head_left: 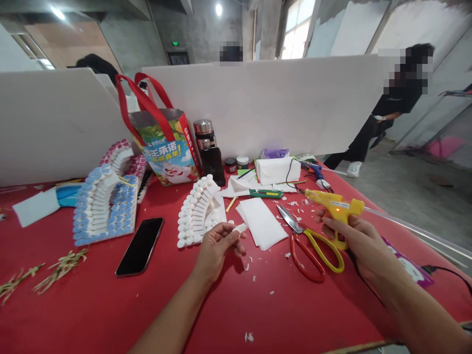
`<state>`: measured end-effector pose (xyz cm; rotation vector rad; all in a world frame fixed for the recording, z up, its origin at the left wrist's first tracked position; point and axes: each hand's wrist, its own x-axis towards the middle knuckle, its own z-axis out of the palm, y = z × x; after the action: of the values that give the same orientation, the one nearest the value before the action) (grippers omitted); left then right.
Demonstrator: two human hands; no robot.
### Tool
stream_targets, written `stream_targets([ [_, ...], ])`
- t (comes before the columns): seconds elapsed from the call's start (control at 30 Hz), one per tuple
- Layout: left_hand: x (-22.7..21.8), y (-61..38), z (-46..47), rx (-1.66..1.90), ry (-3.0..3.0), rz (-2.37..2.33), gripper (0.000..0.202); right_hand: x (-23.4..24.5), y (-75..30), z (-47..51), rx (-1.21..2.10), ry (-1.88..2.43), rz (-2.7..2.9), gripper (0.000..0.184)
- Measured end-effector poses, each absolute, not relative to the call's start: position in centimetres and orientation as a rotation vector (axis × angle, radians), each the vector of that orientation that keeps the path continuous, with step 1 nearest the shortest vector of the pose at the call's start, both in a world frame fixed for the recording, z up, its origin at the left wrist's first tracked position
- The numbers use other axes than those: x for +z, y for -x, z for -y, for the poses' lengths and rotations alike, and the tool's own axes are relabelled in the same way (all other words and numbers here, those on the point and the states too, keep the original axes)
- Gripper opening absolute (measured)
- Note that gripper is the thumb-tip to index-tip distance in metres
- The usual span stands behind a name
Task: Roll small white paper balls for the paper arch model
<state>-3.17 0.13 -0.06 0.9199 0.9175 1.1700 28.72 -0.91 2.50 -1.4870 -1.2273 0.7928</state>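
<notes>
My left hand [217, 246] pinches a small white foam piece [239, 228] between thumb and fingers, just above the red table [92, 314]. Behind it lies a white model of stacked foam strips with round ends [197, 211]. My right hand [348, 238] grips the handle of a yellow glue gun [334, 206], its nozzle pointing left and an orange light glowing on its side. Red and yellow handled scissors [309, 243] lie between my hands, beside a stack of white sheets [261, 222].
A black phone [140, 246] lies to the left, near a blue and white foam model [105, 209]. A printed bag with red handles [167, 147], a dark flask [208, 152], a tissue box [276, 169] and white partition boards stand behind. A person walks at right.
</notes>
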Motion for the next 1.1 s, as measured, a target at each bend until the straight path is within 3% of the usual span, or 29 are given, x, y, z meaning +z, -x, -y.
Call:
stream_targets([
  [0.13, 0.0, 3.2, -0.5, 1.203, -0.885, -0.914, 0.027, 5.3, -24.8, 0.7, 1.281, 1.313, 1.174, 0.035],
  [0.5, -0.2, 3.9, -1.1, 1.258, -0.864, -1.020, 0.028, -0.5, -20.3, -0.6, 1.429, 1.018, 1.423, 0.040],
  [1.1, -0.5, 3.8, -0.9, 1.208, -1.000, -1.059, 0.022, 0.7, -20.3, 0.2, 1.516, 1.016, 1.574, 0.040],
])
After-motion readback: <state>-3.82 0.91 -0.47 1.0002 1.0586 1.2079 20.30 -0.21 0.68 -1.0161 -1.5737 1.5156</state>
